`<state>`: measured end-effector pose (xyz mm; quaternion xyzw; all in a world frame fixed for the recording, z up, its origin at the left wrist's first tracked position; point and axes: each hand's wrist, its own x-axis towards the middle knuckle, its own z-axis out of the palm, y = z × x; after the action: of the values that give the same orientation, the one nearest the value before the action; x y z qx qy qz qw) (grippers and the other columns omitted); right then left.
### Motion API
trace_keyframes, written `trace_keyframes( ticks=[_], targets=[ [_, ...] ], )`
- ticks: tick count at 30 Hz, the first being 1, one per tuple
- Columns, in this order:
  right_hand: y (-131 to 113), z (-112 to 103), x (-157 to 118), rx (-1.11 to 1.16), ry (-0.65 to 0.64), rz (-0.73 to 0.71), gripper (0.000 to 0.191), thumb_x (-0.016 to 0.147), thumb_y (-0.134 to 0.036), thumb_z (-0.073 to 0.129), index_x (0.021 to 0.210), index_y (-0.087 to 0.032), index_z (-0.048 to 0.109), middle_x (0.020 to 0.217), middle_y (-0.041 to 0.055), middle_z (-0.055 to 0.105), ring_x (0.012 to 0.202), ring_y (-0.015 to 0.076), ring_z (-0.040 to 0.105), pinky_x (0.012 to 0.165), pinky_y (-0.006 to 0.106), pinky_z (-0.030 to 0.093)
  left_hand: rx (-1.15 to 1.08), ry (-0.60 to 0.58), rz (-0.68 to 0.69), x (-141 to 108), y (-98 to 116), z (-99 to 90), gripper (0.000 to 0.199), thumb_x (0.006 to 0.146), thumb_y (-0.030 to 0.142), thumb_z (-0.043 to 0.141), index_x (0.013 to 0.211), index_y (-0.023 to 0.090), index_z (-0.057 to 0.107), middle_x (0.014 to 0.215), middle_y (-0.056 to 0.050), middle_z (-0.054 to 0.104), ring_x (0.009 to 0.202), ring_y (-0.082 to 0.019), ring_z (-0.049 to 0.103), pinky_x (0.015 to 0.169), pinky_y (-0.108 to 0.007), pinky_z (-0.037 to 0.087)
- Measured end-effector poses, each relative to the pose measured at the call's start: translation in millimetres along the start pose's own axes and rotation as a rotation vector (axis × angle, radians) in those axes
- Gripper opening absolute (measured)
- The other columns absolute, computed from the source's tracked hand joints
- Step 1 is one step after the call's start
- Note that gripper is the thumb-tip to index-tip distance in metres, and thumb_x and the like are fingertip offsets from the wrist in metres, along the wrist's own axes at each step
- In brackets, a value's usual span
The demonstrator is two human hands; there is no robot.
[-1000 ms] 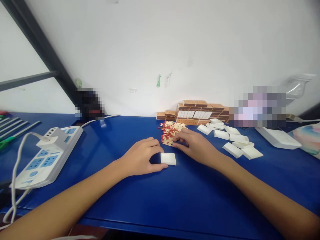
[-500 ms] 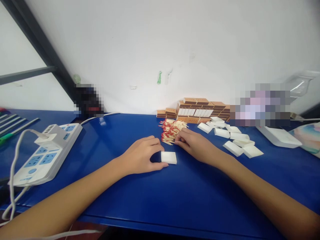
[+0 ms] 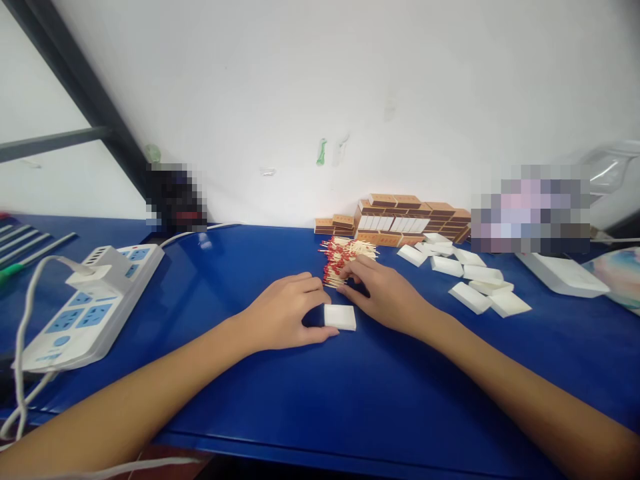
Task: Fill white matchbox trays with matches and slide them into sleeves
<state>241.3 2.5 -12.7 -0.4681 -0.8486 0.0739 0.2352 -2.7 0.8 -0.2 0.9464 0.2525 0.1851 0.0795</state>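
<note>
Occupying the left of the frame, a white power strip (image 3: 93, 315) with blue socket faces lies at a slant on the blue table (image 3: 280, 393), an adapter (image 3: 103, 281) mounted on it and a white cable (image 3: 33, 297) looping down toward the lower left. Thin rods (image 3: 43, 247) lie beyond it at the left edge; a dark frame bar (image 3: 75, 83) crosses the upper left. Against the wall (image 3: 280, 80), right of center, stands a stack of matchboxes (image 3: 395, 223), brown with white end faces. Loose white trays (image 3: 483, 273) lie scattered and partly overlapping in front of its right end. Farther right are a larger white box (image 3: 565, 275) and a multicolored item (image 3: 620, 275) cut by the frame edge; two pixelated patches hide other objects. The match pile (image 3: 335, 257), at center, consists of pale sticks with red heads, mostly at the left ends, heaped unevenly. The right hand (image 3: 387, 291) covers the lower right of the pile, thumb and fingers curved at the sticks; whether it pinches any cannot be determined. The left hand (image 3: 285, 312) steadies a small white tray (image 3: 341, 318), flat on the table just below the pile, between thumb at the near edge and fingers at the far left corner.
</note>
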Motion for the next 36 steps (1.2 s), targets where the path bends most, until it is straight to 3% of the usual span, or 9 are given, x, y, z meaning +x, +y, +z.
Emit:
trace_keyframes(
  ticks=[12,23,36],
  targets=[
    [-1,9,5,-0.003,-0.007,0.020,0.015,0.103,-0.034,0.056,0.094,-0.022,0.061,0.098,0.0067,0.064,0.078,0.0185,0.061,0.070,0.033,0.048,-0.014,-0.018,-0.025,0,-2,0.2,0.033,0.093,0.050,0.070,0.106,0.020,0.072,0.097,-0.005,0.067,0.091,-0.021,0.061,0.080,-0.034,0.050],
    [5,-20,-10,0.018,-0.140,0.081,0.024,0.102,-0.040,0.056,0.087,-0.023,0.061,0.086,0.0048,0.063,0.073,0.0184,0.059,0.063,0.031,0.044,-0.017,-0.006,-0.051,1,-5,-3.0,0.031,0.092,0.047,0.070,0.105,0.019,0.072,0.098,-0.006,0.069,0.092,-0.021,0.063,0.082,-0.035,0.051],
    [17,-15,-17,0.035,-0.130,0.085,0.024,0.103,-0.042,0.053,0.090,-0.023,0.061,0.088,0.0049,0.062,0.072,0.0179,0.058,0.062,0.031,0.044,-0.026,0.006,-0.071,2,-5,-1.2,0.031,0.093,0.046,0.071,0.108,0.020,0.073,0.098,-0.006,0.069,0.092,-0.021,0.062,0.082,-0.035,0.052]
  ],
)
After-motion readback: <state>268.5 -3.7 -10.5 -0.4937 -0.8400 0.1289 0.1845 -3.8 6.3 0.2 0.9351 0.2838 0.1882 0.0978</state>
